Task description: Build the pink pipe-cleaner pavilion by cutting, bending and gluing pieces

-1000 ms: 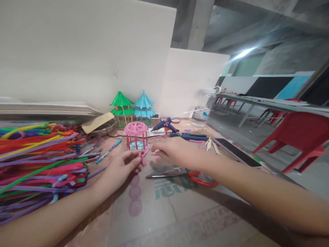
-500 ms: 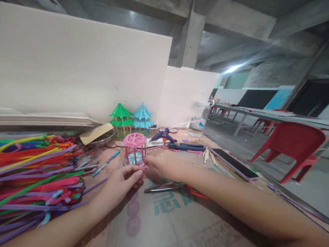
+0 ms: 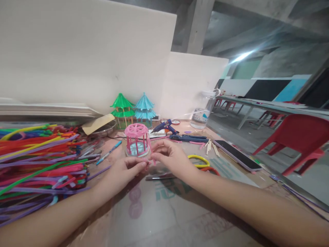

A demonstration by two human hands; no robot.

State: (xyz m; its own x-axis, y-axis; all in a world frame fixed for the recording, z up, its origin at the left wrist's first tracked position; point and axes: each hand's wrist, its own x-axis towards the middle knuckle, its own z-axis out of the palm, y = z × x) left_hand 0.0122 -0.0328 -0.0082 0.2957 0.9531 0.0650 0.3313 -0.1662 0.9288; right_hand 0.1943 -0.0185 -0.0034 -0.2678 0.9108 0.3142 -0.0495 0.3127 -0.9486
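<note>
My left hand and my right hand meet just in front of a small pink pavilion frame made of pipe cleaners. Both pinch a short pink pipe cleaner piece between their fingertips, close to the frame's base. The frame stands upright on the cardboard-covered table, with a pale blue disc inside it. Scissors with red and yellow handles lie flat under my right wrist.
A big heap of coloured pipe cleaners fills the left. Green and blue finished pavilions stand at the white board. A blue glue gun, wooden sticks, a phone, a clear jar and a red chair lie right.
My right hand drew back from the table surface to my left hand's fingertips and pinched the pink piece. The scissors' handles are now uncovered.
</note>
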